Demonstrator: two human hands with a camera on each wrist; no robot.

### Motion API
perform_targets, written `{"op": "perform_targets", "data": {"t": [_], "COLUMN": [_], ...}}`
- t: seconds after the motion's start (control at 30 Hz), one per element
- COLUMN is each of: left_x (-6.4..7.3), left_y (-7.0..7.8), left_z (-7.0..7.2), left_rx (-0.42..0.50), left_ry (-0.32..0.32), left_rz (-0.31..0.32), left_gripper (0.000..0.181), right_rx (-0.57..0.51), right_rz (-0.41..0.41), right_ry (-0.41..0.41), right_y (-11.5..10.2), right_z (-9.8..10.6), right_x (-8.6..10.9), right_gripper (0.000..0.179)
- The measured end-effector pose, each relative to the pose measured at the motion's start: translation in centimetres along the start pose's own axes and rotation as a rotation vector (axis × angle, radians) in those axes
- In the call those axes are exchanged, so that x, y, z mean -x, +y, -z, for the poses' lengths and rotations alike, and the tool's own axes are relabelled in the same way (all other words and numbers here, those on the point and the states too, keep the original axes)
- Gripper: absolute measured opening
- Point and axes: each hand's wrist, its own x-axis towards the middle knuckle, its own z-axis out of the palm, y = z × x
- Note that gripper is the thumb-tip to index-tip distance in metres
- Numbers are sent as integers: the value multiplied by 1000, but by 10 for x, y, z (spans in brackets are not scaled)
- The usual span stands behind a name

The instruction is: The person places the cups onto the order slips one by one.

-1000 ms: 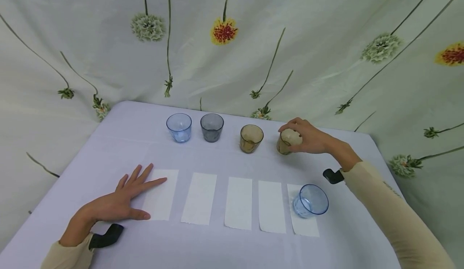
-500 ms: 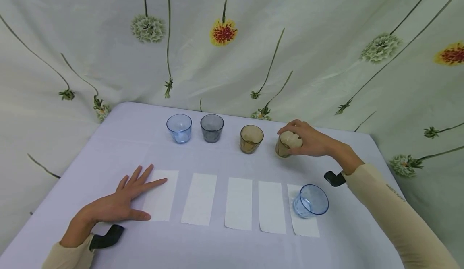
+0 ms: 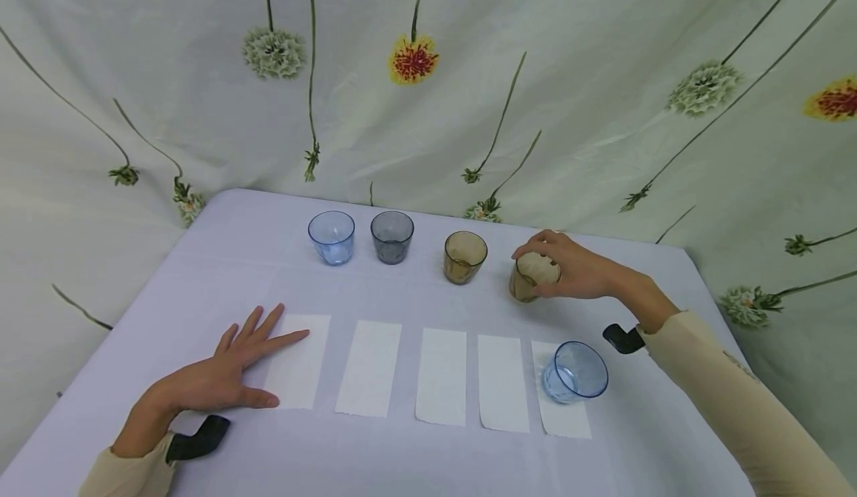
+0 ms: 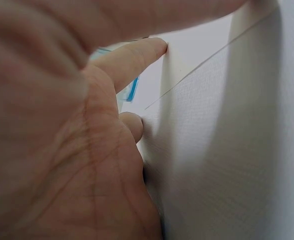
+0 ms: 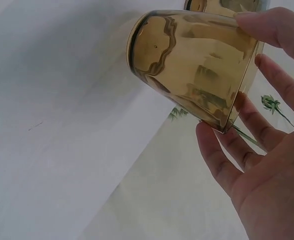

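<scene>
My right hand (image 3: 581, 268) grips an amber glass tumbler (image 3: 523, 284) near its rim, at the right of the back row. In the right wrist view the thumb and fingertips hold the rim end of this tumbler (image 5: 197, 62), whose base hangs over the white cloth with a shadow beside it. My left hand (image 3: 217, 378) lies with fingers spread at the left, index finger and thumb reaching over the leftmost white paper strip (image 3: 301, 370). Only palm and fingers of the left hand (image 4: 87, 145) fill the left wrist view, close over the cloth.
Left of the held tumbler stand another amber tumbler (image 3: 463, 263), a grey tumbler (image 3: 391, 244) and a blue tumbler (image 3: 332, 245). A second blue tumbler (image 3: 569, 378) stands on the rightmost paper strip (image 3: 569, 422). Behind the table (image 3: 415, 467) hangs a flowered curtain (image 3: 576, 36).
My right hand has shifted slightly toward the front of the table with the amber tumbler in its grip. The left hand and the other tumblers stay put.
</scene>
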Motion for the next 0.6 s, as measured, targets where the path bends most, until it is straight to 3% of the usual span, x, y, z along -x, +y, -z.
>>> {"op": "perform_targets", "data": {"t": [0.6], "left_x": [-1], "left_y": [3], "left_z": [1], "left_rx": [6], "left_ry": [-7], "left_rz": [18], "left_gripper": [88], "right_rx": [24], "right_rz": [50], "right_ry": [-8], "right_y": [-11], "right_z": [-5], "right_x": [7], "right_gripper": [56]}}
